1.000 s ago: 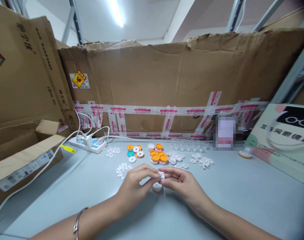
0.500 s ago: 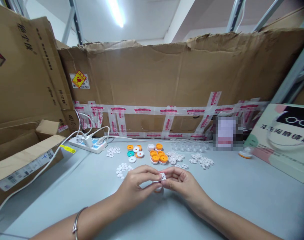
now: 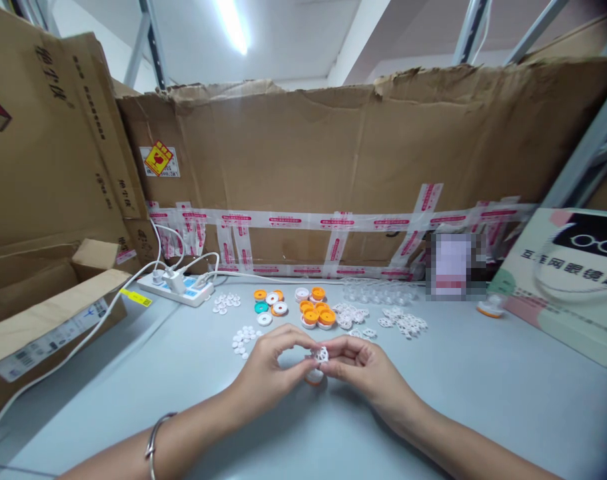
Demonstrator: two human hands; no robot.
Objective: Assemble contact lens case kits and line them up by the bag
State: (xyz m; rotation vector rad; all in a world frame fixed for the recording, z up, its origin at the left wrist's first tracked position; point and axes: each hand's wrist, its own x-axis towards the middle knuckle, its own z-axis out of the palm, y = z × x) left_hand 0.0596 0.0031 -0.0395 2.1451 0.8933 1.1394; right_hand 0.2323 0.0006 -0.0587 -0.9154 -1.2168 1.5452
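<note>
2 hands were held close together above the grey tabletop (image 3: pixel 458 400), and between them a small white openwork piece (image 3: pixel 322 355) was pinched. By the left hand (image 3: pixel 270 363) it was held from the left, and by the right hand (image 3: pixel 366 363) from the right. Each grip was set narrow around the same piece, which was kept right at the fingertips, away from both palms and raised off the tabletop. Its exact tilt could not be told, as it was partly covered by the fingers. A bracelet (image 3: pixel 153 448) was worn on the left wrist.

Just below the grip, a round part (image 3: pixel 314 378), white above and orange at its lower edge, was partly hidden by the left thumb. Beyond the hands, orange and white round parts (image 3: pixel 310 317) were grouped. To their left, a teal ring (image 3: pixel 261 307) was set among white and orange ones, and small white discs (image 3: pixel 240 348) were scattered in 2 clusters. To the right, more openwork pieces (image 3: pixel 408 323) were spread, with transparent parts (image 3: pixel 378 291) lined up behind. At the back, a large cardboard box (image 3: pixel 283 153) was banded with printed tape (image 3: pixel 286 220).
</note>
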